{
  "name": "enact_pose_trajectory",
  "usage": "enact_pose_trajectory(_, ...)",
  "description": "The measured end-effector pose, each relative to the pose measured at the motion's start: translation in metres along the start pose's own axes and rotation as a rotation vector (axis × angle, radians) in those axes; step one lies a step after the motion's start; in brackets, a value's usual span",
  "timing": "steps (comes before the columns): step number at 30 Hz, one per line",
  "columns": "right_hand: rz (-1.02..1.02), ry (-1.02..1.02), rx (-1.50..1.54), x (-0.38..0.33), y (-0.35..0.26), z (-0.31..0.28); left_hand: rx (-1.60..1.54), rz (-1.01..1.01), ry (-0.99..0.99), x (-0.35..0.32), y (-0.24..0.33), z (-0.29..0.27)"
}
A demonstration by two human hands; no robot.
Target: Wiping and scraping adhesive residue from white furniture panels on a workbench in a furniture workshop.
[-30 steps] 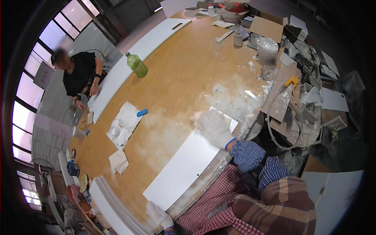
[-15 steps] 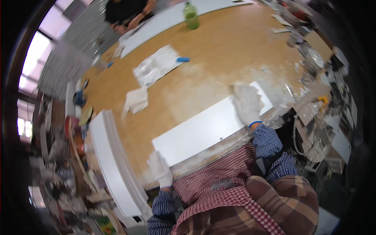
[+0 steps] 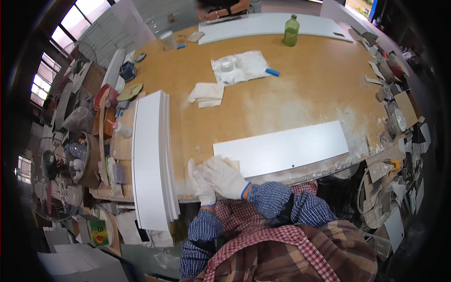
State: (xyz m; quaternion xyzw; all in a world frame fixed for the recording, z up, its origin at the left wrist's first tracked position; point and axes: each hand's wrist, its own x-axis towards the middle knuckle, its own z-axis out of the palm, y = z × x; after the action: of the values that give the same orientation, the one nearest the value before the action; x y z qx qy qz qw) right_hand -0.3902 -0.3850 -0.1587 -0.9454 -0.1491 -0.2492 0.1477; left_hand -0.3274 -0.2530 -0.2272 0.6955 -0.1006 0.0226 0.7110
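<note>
A long white panel point(image 3: 282, 148) lies flat along the near edge of the table. At its left end is my right hand point(image 3: 223, 176) in a white knitted glove, pressed over a beige cloth-like piece point(image 3: 232, 163) that peeks out beside the knuckles. Its fingers point left and reach my left hand point(image 3: 202, 185), also gloved, which sits just past the panel's corner with fingers stretched out and the thumb raised. Most of the beige piece is hidden under the right hand.
Stacked white panels point(image 3: 152, 160) stretch across the left side. A folded beige cloth point(image 3: 206, 94), a white cloth point(image 3: 242, 66) with a tape roll point(image 3: 227, 65), a blue object point(image 3: 272, 72) and a green bottle point(image 3: 291, 32) lie farther back. Another person's hand point(image 3: 211, 15) is at the far edge.
My right hand has moved from the panel's right end to its left end, beside my left hand. The view has swung, so everything sits differently in the picture.
</note>
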Motion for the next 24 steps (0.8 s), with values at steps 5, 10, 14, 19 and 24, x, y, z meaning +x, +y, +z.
enact_pose_trajectory(5,0.225,0.016,0.016,-0.066,0.051,-0.060,0.389,0.072,-0.203,-0.007,0.008,0.003)
enact_pose_trajectory(10,0.862,-0.124,-0.480,-0.189,0.139,-0.162,0.930,0.252,-0.405,-0.007,0.030,0.012)
enact_pose_trajectory(14,1.053,0.207,-0.634,-0.307,0.192,-0.167,0.919,0.338,-0.530,-0.005,0.030,0.017)
enact_pose_trajectory(19,1.088,0.361,-0.492,-0.322,0.202,-0.160,0.860,0.411,-0.620,-0.052,0.030,-0.022)
enact_pose_trajectory(24,1.049,0.287,-0.528,-0.325,0.199,-0.159,1.088,0.558,-0.897,-0.070,0.084,-0.061)
